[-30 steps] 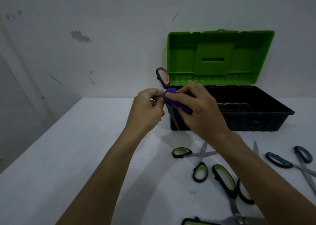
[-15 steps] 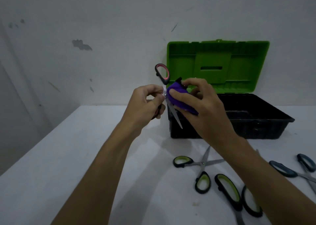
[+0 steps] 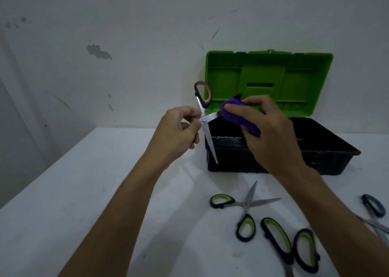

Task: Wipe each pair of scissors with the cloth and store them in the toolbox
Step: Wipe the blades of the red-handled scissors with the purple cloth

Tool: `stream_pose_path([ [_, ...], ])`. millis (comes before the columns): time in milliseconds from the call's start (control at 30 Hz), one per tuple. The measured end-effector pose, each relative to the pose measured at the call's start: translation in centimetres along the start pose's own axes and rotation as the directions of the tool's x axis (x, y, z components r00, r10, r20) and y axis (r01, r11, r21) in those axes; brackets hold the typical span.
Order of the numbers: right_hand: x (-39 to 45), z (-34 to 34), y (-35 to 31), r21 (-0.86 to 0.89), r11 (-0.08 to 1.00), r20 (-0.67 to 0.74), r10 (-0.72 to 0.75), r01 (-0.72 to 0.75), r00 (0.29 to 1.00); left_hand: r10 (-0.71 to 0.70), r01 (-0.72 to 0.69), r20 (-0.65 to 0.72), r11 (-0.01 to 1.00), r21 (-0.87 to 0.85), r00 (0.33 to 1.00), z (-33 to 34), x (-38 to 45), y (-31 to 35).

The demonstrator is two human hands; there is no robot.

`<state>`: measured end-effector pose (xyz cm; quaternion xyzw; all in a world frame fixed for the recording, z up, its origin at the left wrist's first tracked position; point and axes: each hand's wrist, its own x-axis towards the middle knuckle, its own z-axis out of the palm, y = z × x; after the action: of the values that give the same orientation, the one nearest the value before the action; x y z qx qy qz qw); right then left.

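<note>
My left hand (image 3: 179, 132) grips a pair of red-and-black handled scissors (image 3: 205, 116) near the pivot, held up in front of the toolbox with its blades spread apart. One blade points down, the other points right into a purple cloth (image 3: 239, 116). My right hand (image 3: 267, 129) pinches that cloth around the right-pointing blade. Behind stands the black toolbox (image 3: 328, 154) with its green lid (image 3: 267, 83) raised against the wall.
On the white table (image 3: 84, 203) lie other scissors: an opened green-handled pair (image 3: 245, 205), a larger green-handled pair (image 3: 290, 247) near the front edge, and a blue-handled pair (image 3: 372, 209) at the far right, partly cut off. A grey wall rises behind.
The scissors have opened wider, with one blade now swung out to the right. My right hand and the cloth have slid right along that blade, away from the pivot.
</note>
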<state>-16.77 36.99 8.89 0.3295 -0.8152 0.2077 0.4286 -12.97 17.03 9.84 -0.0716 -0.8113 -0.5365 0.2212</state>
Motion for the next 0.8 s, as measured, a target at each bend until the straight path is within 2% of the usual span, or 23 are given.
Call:
stream_pose_path([
  [100, -0.5, 0.8, -1.6, 0.015, 0.995, 0.092, -0.104, 0.103, 0.99, 0.045, -0.044, -0.013, 0.999, 0.024, 0.999, 0.3, -0.2, 0.3],
  [300, 0.4, -0.8, 1.7, -0.008, 0.987, -0.043, 0.162, -0.162, 0.986, -0.039, 0.039, 0.034, 0.999, -0.011, 0.999, -0.2, -0.4, -0.2],
  [367, 0.4, -0.9, 1.1, 0.019, 0.993, -0.023, 0.121, -0.121, 0.992, -0.042, 0.042, 0.045, 0.999, -0.004, 0.998, 0.0, -0.3, -0.1],
  [467, 0.0, 0.1, -1.1, 0.03, 0.999, 0.112, -0.023, 0.02, 0.993, -0.019, 0.019, 0.057, 1.0, 0.007, 0.998, 0.0, -0.4, 0.2],
  [533, 0.1, 0.5, -0.9, 0.057, 0.998, 0.129, 0.001, -0.008, 0.992, -0.023, 0.023, 0.065, 1.0, 0.008, 0.998, -0.5, -0.4, 0.2],
  [667, 0.4, -0.4, 1.4, 0.045, 0.985, 0.004, 0.167, -0.167, 0.986, -0.083, 0.083, 0.016, 0.995, -0.057, 0.996, -1.4, -0.2, -0.1],
  [733, 0.5, -1.0, 1.3, 0.053, 0.986, -0.015, 0.157, -0.156, 0.987, -0.103, 0.103, -0.005, 0.994, -0.047, 0.995, -1.3, -0.1, -0.2],
  [800, 0.7, -1.4, 0.1, 0.089, 0.993, 0.045, 0.075, -0.079, 0.996, -0.13, 0.129, -0.033, 0.991, -0.042, 0.991, -1.0, -0.1, -0.3],
])
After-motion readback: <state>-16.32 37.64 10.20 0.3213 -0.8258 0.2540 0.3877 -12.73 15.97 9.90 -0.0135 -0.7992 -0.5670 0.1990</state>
